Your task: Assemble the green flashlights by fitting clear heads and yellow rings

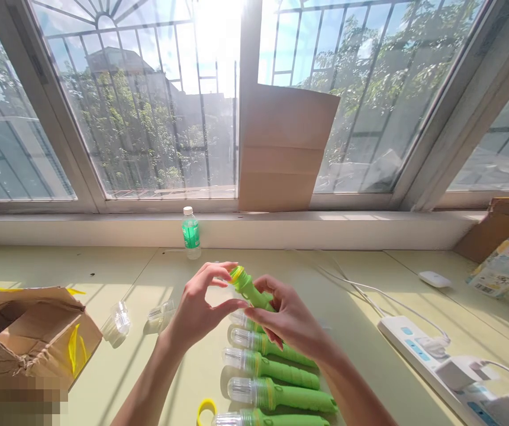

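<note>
My right hand (287, 319) grips a green torch-like handle (249, 288) and holds it tilted up over the table. My left hand (199, 307) pinches a clear cap (217, 294) at the handle's top end, thumb and fingers closed round it. Below my hands lies a row of several finished green handles with clear caps (272, 370), side by side on the yellow-green table (361, 331). Two loose clear caps (119, 322) lie to the left of my left hand.
An open cardboard box (28, 334) sits at the left. A small green-labelled bottle (191, 233) stands by the sill. A white power strip (432, 355) with cables runs along the right. Cardboard (283, 148) leans against the window. A printed packet (505, 266) lies far right.
</note>
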Motion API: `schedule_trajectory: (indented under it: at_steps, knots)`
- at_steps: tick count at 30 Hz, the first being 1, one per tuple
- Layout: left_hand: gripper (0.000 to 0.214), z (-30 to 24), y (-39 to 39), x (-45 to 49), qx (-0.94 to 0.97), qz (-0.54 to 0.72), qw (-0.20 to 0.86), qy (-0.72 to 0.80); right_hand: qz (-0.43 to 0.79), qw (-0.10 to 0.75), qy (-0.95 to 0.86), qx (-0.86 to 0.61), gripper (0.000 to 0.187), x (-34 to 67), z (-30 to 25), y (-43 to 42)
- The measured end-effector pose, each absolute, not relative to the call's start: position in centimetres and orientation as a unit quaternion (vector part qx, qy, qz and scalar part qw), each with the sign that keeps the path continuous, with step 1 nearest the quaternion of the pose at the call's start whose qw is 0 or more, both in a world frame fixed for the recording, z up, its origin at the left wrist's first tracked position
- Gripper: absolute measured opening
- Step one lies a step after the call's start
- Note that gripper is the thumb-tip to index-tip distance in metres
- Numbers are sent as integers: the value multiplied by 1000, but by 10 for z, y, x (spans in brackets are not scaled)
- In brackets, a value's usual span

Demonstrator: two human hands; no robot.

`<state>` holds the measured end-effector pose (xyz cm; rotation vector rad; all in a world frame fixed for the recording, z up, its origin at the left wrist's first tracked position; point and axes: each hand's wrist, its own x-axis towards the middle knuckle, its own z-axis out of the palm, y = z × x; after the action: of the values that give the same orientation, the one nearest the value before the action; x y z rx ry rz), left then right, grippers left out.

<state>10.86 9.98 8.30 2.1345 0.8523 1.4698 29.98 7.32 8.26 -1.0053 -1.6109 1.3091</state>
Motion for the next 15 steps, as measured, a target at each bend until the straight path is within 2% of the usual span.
schedule_trajectory:
  at_steps: [2, 7, 12, 15]
  knots:
    - [30, 82, 100, 108, 772, 525, 198, 298, 529, 410, -630, -394, 27, 300, 82, 75]
    - [21, 84, 98, 105, 787, 517, 161, 294, 517, 388, -678, -349, 30, 300, 84, 79]
    - [18, 78, 104, 108, 763, 534, 159, 328, 433, 394, -702, -406, 35, 293, 81, 76]
    - [17, 75, 105, 111, 747, 547, 151, 345, 466, 388, -683, -408, 36, 291, 80, 74]
